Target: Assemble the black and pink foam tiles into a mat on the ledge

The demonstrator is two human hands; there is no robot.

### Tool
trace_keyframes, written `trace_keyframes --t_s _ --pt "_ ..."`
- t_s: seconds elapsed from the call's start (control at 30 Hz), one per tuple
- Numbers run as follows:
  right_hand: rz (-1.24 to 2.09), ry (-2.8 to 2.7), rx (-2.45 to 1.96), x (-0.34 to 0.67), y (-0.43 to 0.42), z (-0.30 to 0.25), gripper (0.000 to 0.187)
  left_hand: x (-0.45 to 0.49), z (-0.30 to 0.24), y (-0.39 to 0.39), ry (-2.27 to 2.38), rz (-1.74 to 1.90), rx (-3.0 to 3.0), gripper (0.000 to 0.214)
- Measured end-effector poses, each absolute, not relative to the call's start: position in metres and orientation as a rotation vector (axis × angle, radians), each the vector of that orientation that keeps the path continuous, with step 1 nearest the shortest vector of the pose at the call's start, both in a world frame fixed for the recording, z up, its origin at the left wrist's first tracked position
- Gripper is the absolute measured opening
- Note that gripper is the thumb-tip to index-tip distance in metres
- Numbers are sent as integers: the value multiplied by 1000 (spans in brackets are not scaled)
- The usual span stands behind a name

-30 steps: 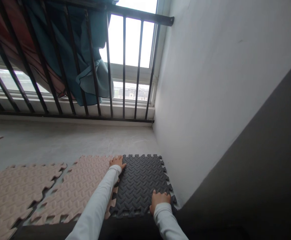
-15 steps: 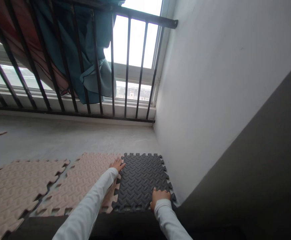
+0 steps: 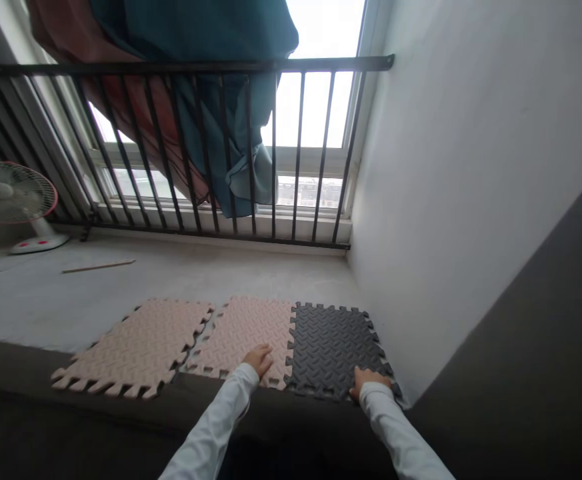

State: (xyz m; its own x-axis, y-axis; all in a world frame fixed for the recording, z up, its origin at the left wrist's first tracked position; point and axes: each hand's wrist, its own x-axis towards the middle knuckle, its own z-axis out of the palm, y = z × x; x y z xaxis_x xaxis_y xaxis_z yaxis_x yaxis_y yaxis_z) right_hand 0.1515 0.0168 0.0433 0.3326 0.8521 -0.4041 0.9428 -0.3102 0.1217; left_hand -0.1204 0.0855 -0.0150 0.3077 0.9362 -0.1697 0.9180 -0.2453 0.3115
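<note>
black mat (image 3: 328, 343) under palm-down right hand (image 3: 371, 382), fingers (image 3: 363, 373) bent

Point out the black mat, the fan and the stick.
Black mat (image 3: 335, 345), head view: middle of its top face.
Fan (image 3: 1, 191), head view: hub at its grille's centre.
Stick (image 3: 98, 267), head view: middle of its length.

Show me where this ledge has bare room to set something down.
One patch of ledge lies between the fan, the stick and the left pink mat; a strip runs between the black mat and the railing. Crowded: the right, where the right hand is on the black mat beside the wall.
</note>
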Motion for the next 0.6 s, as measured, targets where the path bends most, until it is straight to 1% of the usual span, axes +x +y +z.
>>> trace_keyframes --t_s 0.07,0.1,0.17,0.2,0.27,0.4,0.5,0.6 --pt "-395 1601 2262 152 18 44 46 -166 -11 78 1853 171 2165 41" --pt "-408 1599 2258 153 18 43 43 -191 -10 72 2019 281 2116 41" --pt "-427 1595 2255 153 19 43 39 -242 -12 55 2247 355 2000 42" --pt "-431 1593 2255 154 19 43 38 -266 -14 46 2444 378 1882 41" --pt "-431 1594 2260 154 19 43 39 -304 -19 30 2684 285 1725 38" --pt "-447 1590 2262 154 21 42 41 -339 -31 17 2638 52 1842 33" --pt "-433 1589 2275 154 22 40 41 -342 -37 19 2592 21 1883 35" --pt "-407 1597 2291 154 21 38 42 -339 -36 26 2582 71 1934 36"
